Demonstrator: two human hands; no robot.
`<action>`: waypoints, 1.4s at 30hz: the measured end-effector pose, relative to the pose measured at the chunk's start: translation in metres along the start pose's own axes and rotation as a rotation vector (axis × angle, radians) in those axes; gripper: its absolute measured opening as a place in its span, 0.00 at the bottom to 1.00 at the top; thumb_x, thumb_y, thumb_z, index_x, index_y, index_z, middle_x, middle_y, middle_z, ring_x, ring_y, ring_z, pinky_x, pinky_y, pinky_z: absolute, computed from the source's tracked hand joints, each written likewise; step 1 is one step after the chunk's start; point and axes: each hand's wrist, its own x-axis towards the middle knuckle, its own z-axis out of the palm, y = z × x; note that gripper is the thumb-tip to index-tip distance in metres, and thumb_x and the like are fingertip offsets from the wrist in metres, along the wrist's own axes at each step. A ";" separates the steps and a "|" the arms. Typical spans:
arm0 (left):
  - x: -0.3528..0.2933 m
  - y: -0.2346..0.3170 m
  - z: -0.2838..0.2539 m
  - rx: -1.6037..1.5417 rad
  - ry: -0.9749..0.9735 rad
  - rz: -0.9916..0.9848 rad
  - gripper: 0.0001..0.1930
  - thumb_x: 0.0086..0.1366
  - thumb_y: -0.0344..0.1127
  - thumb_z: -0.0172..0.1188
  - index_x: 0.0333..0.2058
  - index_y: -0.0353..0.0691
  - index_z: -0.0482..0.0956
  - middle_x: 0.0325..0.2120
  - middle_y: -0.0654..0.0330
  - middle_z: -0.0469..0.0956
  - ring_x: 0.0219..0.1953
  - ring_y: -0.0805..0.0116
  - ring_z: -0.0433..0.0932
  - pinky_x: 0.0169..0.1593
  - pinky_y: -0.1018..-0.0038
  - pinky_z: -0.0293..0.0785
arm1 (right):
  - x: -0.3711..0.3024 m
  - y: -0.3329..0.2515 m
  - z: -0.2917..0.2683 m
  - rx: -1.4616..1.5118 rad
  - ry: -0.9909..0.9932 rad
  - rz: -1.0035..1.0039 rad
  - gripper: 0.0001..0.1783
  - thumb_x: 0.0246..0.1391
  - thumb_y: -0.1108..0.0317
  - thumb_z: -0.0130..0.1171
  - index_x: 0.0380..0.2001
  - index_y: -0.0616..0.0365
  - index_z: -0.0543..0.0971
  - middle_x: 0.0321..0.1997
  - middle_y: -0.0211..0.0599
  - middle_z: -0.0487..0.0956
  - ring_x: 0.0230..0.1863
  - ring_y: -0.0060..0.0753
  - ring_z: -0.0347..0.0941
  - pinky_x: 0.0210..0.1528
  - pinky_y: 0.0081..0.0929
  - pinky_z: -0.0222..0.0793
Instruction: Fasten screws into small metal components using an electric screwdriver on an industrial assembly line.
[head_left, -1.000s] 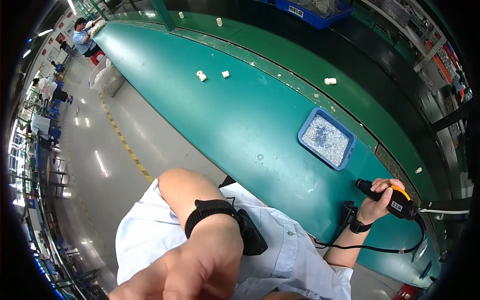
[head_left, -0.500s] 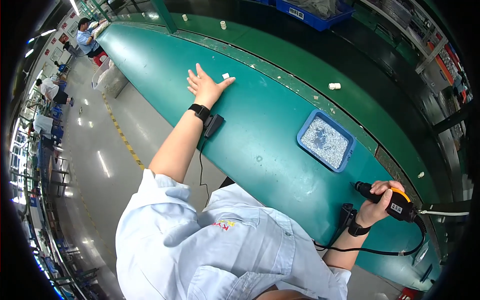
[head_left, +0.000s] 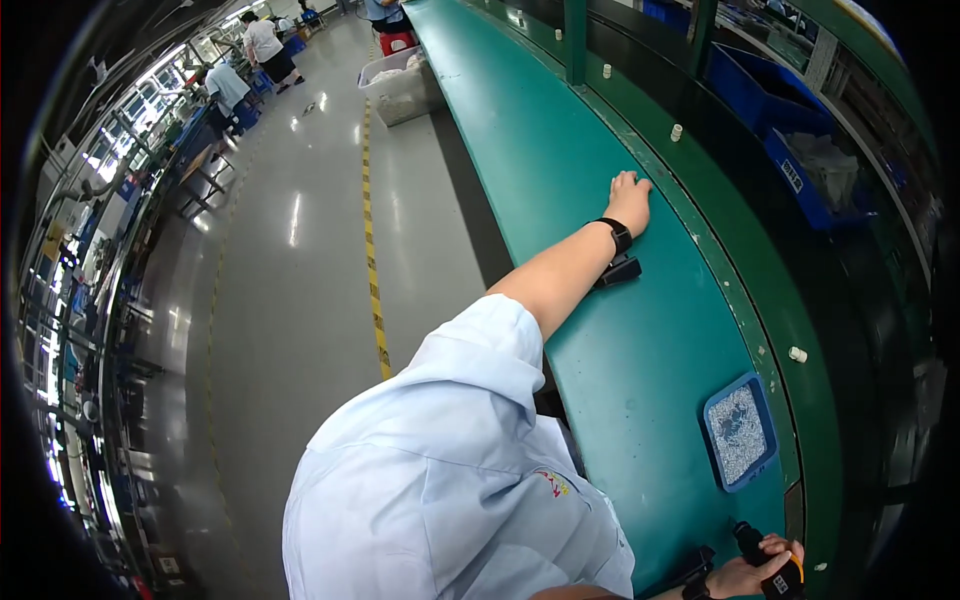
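My left hand (head_left: 630, 205) reaches out over the green table (head_left: 610, 370), near its far edge. The fingers are bent down and drawn together, and whatever lies under them is hidden. A black strap circles that wrist, with a black box-shaped device (head_left: 622, 272) beside it. At the lower right, my right hand (head_left: 745, 575) wraps around a black and orange electric screwdriver (head_left: 750, 543), its tip pointing up and away. Beyond that tip sits a blue tray (head_left: 712, 450) with many small silvery screw-like pieces (head_left: 742, 425).
Past the table edge runs a green strip (head_left: 720, 200) carrying small white cylinders, one of them (head_left: 797, 355) near the tray. Blue bins (head_left: 800, 185) stand at the upper right. A green post (head_left: 575, 45) rises at the far edge. People and a bin (head_left: 400, 95) appear farther off.
The view has swung left, so the table sits farther right. My left hand's spread fingers have drawn together, and the small white piece by them is out of sight. The right hand keeps the screwdriver.
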 end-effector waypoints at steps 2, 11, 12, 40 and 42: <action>0.004 0.003 0.001 -0.023 -0.037 -0.028 0.16 0.57 0.28 0.56 0.46 0.38 0.72 0.58 0.40 0.59 0.64 0.41 0.52 0.66 0.53 0.48 | 0.001 -0.001 0.006 0.019 0.060 -0.005 0.12 0.54 0.67 0.58 0.36 0.60 0.68 0.23 0.36 0.69 0.16 0.24 0.60 0.14 0.20 0.58; -0.001 0.025 -0.023 -0.072 -0.023 -0.128 0.29 0.56 0.35 0.63 0.55 0.36 0.64 0.62 0.36 0.50 0.66 0.41 0.47 0.66 0.55 0.50 | -0.001 0.001 0.006 0.055 0.008 -0.008 0.12 0.55 0.67 0.56 0.36 0.62 0.68 0.22 0.36 0.68 0.16 0.25 0.61 0.15 0.21 0.59; -0.001 0.024 -0.023 -0.085 -0.008 -0.131 0.30 0.55 0.36 0.65 0.55 0.36 0.64 0.62 0.36 0.49 0.66 0.41 0.47 0.66 0.55 0.50 | 0.000 0.000 0.004 0.046 -0.008 -0.009 0.12 0.55 0.67 0.56 0.36 0.62 0.68 0.22 0.36 0.68 0.16 0.25 0.61 0.16 0.21 0.59; -0.095 0.215 -0.090 -0.574 -0.055 0.404 0.22 0.65 0.38 0.57 0.57 0.41 0.69 0.60 0.57 0.62 0.56 0.70 0.63 0.57 0.73 0.58 | 0.024 -0.049 -0.111 1.075 0.254 0.304 0.59 0.45 0.26 0.49 0.69 0.52 0.42 0.73 0.51 0.39 0.73 0.52 0.37 0.70 0.52 0.38; -0.106 0.225 -0.096 -0.641 -0.095 0.424 0.22 0.65 0.38 0.57 0.56 0.41 0.69 0.61 0.57 0.61 0.57 0.69 0.63 0.58 0.73 0.57 | 0.018 -0.065 -0.124 1.050 0.249 0.329 0.59 0.46 0.24 0.44 0.69 0.53 0.41 0.73 0.51 0.39 0.73 0.53 0.38 0.70 0.53 0.41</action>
